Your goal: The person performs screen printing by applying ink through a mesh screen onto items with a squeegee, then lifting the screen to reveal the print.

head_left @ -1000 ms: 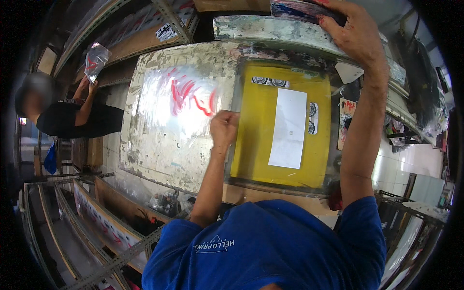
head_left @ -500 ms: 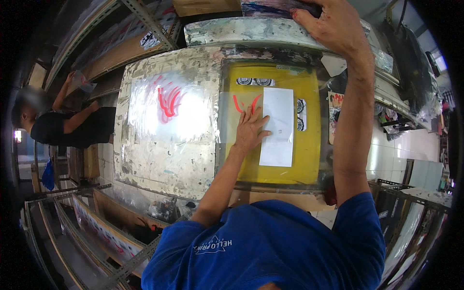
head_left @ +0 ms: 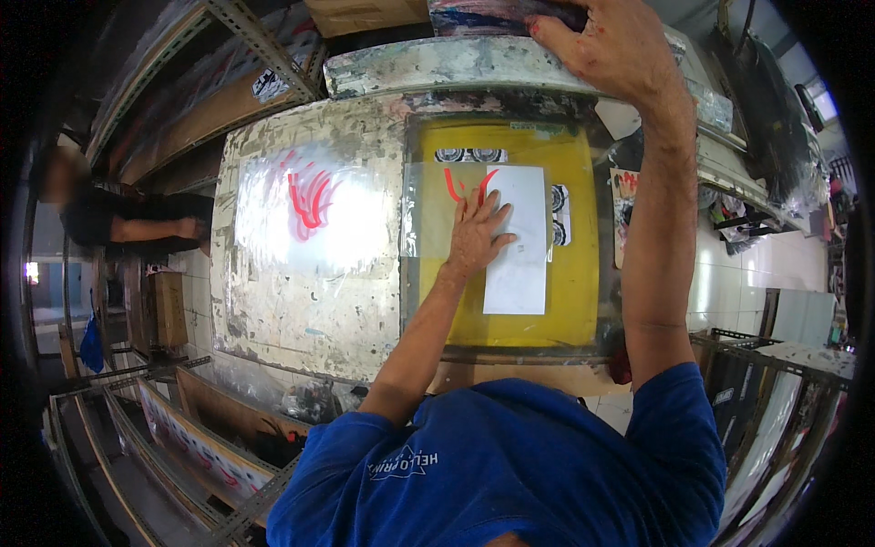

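Note:
My left hand lies flat with its fingers spread, partly on a white paper strip and partly on a clear sheet bearing red strokes. Beneath them is a yellow screen-printing mesh in a dark frame. Black-and-white printed pieces show at the mesh's far edge and to the right of the strip. My right hand reaches to the far side, over a paint-stained surface. Its thumb sticks out to the left; the other fingers are mostly cut off by the picture's top edge, so any hold is hidden.
Left of the screen, a worn, paint-flecked board carries a shiny clear sheet with red strokes. Beyond both runs a stained ledge. Metal racks flank the table, and a person in dark clothes stands at left.
My left hand's fingers have spread further across the paper strip. My right hand stays at the far side. The person at left has lowered an arm that was raised with a clear bag.

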Demonstrator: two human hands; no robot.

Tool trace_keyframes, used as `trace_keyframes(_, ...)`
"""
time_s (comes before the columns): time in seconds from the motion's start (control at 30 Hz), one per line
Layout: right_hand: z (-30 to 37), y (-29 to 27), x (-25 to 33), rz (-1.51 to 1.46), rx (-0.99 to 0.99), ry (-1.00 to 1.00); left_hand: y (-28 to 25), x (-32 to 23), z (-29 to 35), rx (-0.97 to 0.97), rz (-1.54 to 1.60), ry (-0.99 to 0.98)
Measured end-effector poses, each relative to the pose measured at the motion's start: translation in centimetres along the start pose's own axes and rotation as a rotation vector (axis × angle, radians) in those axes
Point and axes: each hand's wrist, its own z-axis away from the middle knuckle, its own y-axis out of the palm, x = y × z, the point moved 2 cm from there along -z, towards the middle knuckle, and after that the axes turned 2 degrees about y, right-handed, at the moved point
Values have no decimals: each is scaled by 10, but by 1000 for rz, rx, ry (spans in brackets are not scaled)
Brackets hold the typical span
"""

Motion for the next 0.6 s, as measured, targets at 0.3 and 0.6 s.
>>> trace_keyframes(0.3,6,-7,18,23,45,49,3,-7,0,8,-16,-5)
trace_keyframes(0.6,28,12,0,135,-121,-165,-44,-29,0,-424,187,-72)
